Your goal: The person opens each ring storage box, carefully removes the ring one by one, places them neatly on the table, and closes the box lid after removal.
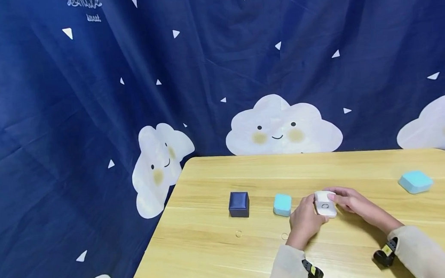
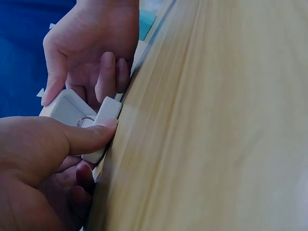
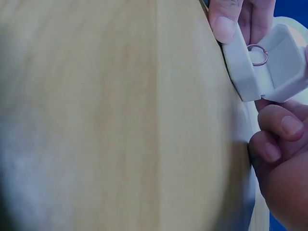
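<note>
A white ring box (image 1: 325,211) stands open between both hands, with a ring (image 3: 258,55) upright in its base. My left hand (image 1: 305,220) grips the base from the left; in the left wrist view its thumb (image 2: 91,138) presses the base's front part. On the other side, my right hand (image 1: 354,203) holds the lid, its thumb on the lid's edge. Other fingers of the right hand (image 3: 288,168) are curled below the box in the right wrist view. Two thin rings lie on the table: one ring (image 1: 285,236) near the left wrist, another ring (image 1: 238,234) further left.
A navy blue box (image 1: 238,204) sits closed on the wooden table (image 1: 200,261) at left. Between it and the left hand is a turquoise box (image 1: 282,205). A second turquoise box (image 1: 416,182) lies at the far right. Behind the table hangs a dark blue curtain (image 1: 202,71).
</note>
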The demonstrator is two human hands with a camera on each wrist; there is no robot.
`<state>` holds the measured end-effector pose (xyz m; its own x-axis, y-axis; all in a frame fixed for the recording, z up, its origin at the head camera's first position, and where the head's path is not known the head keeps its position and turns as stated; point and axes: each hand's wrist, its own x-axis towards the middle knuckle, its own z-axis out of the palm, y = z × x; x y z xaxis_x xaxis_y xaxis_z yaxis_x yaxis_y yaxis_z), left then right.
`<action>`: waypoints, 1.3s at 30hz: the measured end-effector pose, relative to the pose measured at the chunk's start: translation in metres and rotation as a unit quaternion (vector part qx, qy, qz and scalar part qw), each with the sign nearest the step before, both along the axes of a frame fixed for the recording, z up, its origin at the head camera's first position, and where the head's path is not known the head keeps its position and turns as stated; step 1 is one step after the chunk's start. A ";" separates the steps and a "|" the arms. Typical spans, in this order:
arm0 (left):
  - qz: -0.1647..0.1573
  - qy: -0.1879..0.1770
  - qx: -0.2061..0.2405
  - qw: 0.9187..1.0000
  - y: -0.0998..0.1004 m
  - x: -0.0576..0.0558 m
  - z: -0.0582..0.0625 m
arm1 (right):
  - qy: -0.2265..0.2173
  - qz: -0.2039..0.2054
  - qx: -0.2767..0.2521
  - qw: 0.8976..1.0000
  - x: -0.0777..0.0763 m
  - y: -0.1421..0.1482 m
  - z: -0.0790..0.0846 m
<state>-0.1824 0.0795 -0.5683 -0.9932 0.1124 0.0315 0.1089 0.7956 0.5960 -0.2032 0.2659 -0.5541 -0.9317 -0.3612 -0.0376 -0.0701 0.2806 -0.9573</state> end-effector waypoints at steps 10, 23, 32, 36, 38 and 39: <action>0.003 0.002 0.005 1.000 0.000 0.000 -0.001 | -0.022 -0.053 0.007 0.998 -0.004 -0.005 -0.001; 0.007 0.004 0.013 1.000 0.000 -0.001 0.001 | 0.001 -0.146 0.028 0.989 0.011 -0.010 0.003; 0.014 -0.008 0.017 1.000 0.000 0.002 0.002 | 0.114 -0.297 0.108 0.942 0.044 -0.018 0.004; 0.015 -0.005 0.014 1.000 0.000 0.003 0.003 | 0.131 -0.287 0.112 0.942 0.052 -0.023 0.003; 0.014 -0.005 0.015 1.000 0.000 0.003 0.004 | 0.140 -0.276 0.110 0.945 0.052 -0.026 0.001; 0.013 -0.005 0.015 1.000 -0.001 0.003 0.004 | 0.143 -0.271 0.108 0.946 0.052 -0.027 0.000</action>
